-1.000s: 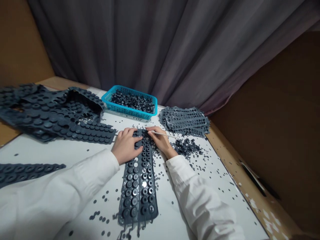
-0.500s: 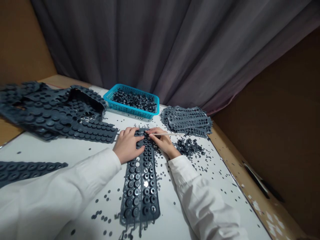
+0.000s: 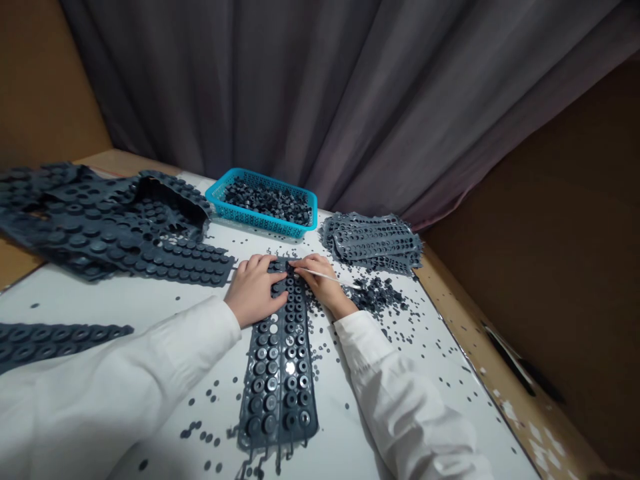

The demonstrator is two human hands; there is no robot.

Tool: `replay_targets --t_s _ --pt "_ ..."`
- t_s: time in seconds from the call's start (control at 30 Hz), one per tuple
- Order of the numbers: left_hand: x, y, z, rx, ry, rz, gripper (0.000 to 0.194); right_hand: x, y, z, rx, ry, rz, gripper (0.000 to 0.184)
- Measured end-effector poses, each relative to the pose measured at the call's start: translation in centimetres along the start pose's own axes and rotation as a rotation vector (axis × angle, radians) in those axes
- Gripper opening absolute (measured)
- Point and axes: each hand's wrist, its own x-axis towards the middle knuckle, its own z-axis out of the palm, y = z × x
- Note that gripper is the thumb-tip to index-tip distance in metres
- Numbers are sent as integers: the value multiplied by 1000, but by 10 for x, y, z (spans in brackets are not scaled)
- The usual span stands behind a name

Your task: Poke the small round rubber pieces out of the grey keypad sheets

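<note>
A long, dark-grey moulded rubber strip [image 3: 278, 380] lies flat on the white tabletop [image 3: 340, 420], directly in front of the person, its rows of round rings running away from them. The left hand [image 3: 254, 291] rests on the strip's far end, fingers close together and laid flat, gripping nothing. The right hand [image 3: 323, 279] sits just beside it, with thumb and forefinger pinched on a thin white pick [image 3: 346, 282], whose tip reaches the strip's far end.

Positions are given from the strip as clock centre. At 12 o'clock stands a bright-blue perforated plastic basket [image 3: 253, 221] filled with dark rubber rings. At 1 o'clock lies a stack of punched grey rubber sheets [image 3: 373, 240]. At 2 o'clock is a loose pile of dark rubber pieces [image 3: 377, 295]. At 10 o'clock lies a large heap of dark rubber sheets [image 3: 110, 223]. Small black discs [image 3: 200, 437] are scattered across the tabletop.
</note>
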Motion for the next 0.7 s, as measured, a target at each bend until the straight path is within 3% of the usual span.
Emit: replay_targets --t_s 0.27,0.43,0.57,0.7 --pt "1 0 0 5 -3 1 38 1 2 2 -123 6 -36 25" --pt "1 -1 1 11 10 10 38 2 5 2 -187 54 31 26" --pt "0 -2 1 3 11 14 37 4 5 -2 -50 175 114 28" --pt "0 -2 2 -14 12 10 37 4 0 -4 121 164 62 24"
